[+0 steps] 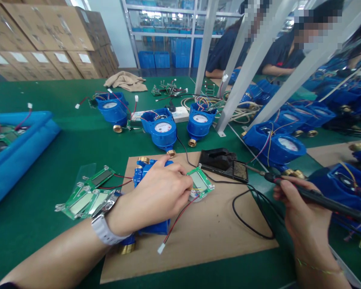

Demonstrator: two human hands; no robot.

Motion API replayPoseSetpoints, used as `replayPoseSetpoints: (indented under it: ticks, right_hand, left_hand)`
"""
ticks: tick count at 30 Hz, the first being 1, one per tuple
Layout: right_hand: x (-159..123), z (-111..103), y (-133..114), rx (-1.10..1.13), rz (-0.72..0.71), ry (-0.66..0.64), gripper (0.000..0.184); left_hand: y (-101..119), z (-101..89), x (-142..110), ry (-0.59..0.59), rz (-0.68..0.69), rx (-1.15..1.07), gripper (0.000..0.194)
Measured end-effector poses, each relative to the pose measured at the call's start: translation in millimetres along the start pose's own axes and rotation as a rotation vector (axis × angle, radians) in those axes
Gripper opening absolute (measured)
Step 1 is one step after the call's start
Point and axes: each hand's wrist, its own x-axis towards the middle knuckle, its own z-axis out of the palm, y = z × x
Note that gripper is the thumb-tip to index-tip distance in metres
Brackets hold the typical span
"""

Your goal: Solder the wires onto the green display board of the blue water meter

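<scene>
My left hand (164, 186) lies over a blue water meter (156, 226) on a cardboard sheet. Its fingers are curled at the edge of a green circuit board (201, 182) with a small display; the thumb side is hidden. From that board hangs a red-and-black lead with a white connector (161, 248). At the right, my right hand (303, 216) is closed round the black handle of a soldering iron (315, 196), its tip pointing left towards the sponge of a black soldering stand (224, 164). More display boards (84, 200) lie left of the meter, by my wrist.
Several blue water meters (164, 134) stand behind the cardboard (216, 228), and others (276, 144) crowd the right side. A blue bin (21, 152) of boards is at left. Slanted metal posts (258, 60) rise behind the stand. A black cable (237, 208) loops across the cardboard. Co-workers sit beyond.
</scene>
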Motion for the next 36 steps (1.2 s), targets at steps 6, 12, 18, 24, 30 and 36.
replayPoseSetpoints:
  ticks: [6,12,18,24,30,36]
  right_hand:
    - [-5.4,-12.8,-1.8,-0.335,-0.115,-0.230,0.041]
    - [-15.1,-23.4,-16.4,-0.367,-0.170,-0.236,0.036]
    - [-1.4,-13.8,1.0,-0.028,0.162,-0.079,0.053]
    - [6.2,-9.9,-2.0,0.157,0.276,0.045,0.049]
    - [-2.9,-10.5,-12.3,-0.095,0.186,-0.100,0.060]
    - [-40.5,-13.8,-30.9,-0.165,-0.015,0.040,0.045]
  left_hand:
    - [-0.3,-1.8,0.7,-0.010,-0.011,0.019,0.020]
    - [-0.6,-0.7,1.1,0.001,0.001,0.003,0.018]
    - [-1.8,1.6,0.4,0.015,0.006,0.008,0.017]
    - [-2.0,0.3,0.7,0.019,0.028,0.016,0.017]
    - [-1.8,-1.1,2.1,0.035,0.022,0.030,0.017]
    - [-3.6,1.2,-1.3,0.072,0.003,0.000,0.019]
